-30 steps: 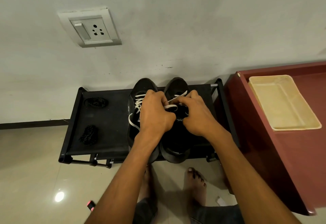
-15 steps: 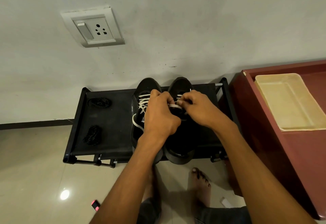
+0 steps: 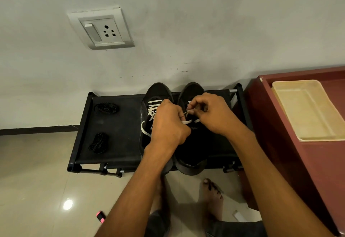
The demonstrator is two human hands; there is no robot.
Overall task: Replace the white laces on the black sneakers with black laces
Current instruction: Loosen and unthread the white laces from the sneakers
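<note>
Centre of frame: the right hand (image 3: 214, 114) pinches a strand of the white lace (image 3: 187, 121) between thumb and curled fingers, above the tongue of the right-hand sneaker (image 3: 192, 151). The left hand (image 3: 169, 124), fingers curled, grips the same lace just beside it; the fingertips of the two hands nearly meet. A loose band of this lace lies across the tongue below the fingers.

Left-hand sneaker (image 3: 156, 92): touching its partner side by side, toe toward the wall, with white lacing (image 3: 154, 107) crossed through its eyelets and one loop trailing down its outer side.

Both sneakers stand on the black fabric shelf of a low rack (image 3: 123, 124), right of its middle, heels overhanging the near edge. At the left end of the shelf lie two bundles of black lace, one far (image 3: 106, 108) and one near (image 3: 99, 143), well apart from the shoes.

Right of frame: a dark red cabinet (image 3: 308, 162) bearing a cream tray (image 3: 306, 110). Upper left: a wall socket with switch (image 3: 101, 29). Bottom: bare feet (image 3: 212, 195) on a pale tiled floor (image 3: 37, 180).
</note>
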